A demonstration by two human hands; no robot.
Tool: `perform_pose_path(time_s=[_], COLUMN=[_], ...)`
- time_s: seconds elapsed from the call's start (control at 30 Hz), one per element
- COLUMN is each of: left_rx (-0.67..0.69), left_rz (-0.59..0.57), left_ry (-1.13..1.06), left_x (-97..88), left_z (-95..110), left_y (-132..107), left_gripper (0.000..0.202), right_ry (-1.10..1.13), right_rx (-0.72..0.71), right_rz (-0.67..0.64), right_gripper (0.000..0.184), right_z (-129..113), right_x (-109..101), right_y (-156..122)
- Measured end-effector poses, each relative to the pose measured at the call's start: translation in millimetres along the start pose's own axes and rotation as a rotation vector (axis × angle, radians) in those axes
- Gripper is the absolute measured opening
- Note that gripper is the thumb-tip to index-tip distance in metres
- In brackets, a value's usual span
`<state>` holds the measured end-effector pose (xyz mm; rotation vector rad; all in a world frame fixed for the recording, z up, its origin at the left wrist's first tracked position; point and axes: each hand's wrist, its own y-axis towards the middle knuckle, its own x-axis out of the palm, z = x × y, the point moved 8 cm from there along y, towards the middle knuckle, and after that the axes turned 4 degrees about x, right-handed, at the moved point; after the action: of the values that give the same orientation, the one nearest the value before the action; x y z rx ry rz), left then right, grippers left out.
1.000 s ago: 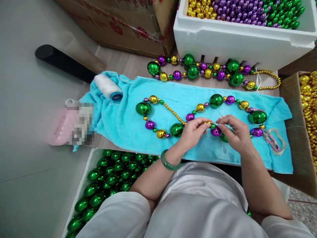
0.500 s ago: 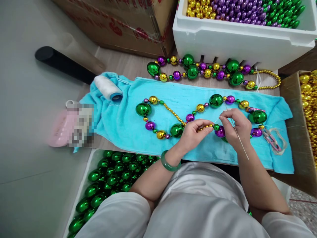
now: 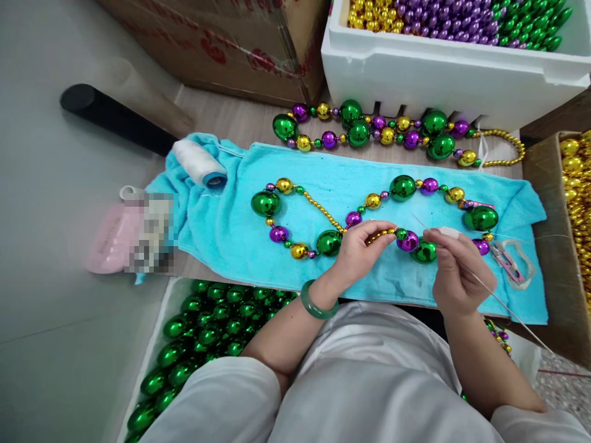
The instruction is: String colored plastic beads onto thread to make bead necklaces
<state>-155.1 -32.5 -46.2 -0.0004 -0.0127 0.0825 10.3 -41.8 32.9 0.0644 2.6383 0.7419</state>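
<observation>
Two grips: left hand (image 3: 361, 247) on gold beads (image 3: 382, 234) (some hidden), right hand (image 3: 464, 274) on a partly covered needle (image 3: 508, 309).

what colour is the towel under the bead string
Turquoise blue; the towel shows best in the head view, the only one.

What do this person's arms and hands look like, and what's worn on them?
Both hands are ungloved. The left hand has a smooth green bangle at its wrist. The right hand has no bracelet; a whitish patch by its fingers is too unclear to identify. Loose, plain, pale grey short sleeves cover the upper arms.
</observation>
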Motion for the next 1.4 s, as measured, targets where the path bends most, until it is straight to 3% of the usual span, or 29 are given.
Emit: perform_pose_path(time_s=[0.17, 0.93, 1.4], left_rx=[-0.061, 0.059, 0.06], left_rz=[-0.006, 0.013, 0.009], left_ry=[-0.059, 0.048, 0.069], left_x=[1.5, -0.7, -1.5], left_z=[-6.1, 2.7, 4.1], left_y=[-0.2, -1.2, -2.3], left_gripper=[0.022, 0.018, 0.017], right_ry=[0.077, 0.119, 0.106], right_rx=[0.041, 0.038, 0.04], right_rz=[-0.051, -0.108, -0.141], right_gripper=[0.027, 0.029, 0.031], right_z=[5.1, 9.7, 10.1], right_x=[5.8, 14.1, 16.8], right_y=[-5.7, -9.1, -11.2])
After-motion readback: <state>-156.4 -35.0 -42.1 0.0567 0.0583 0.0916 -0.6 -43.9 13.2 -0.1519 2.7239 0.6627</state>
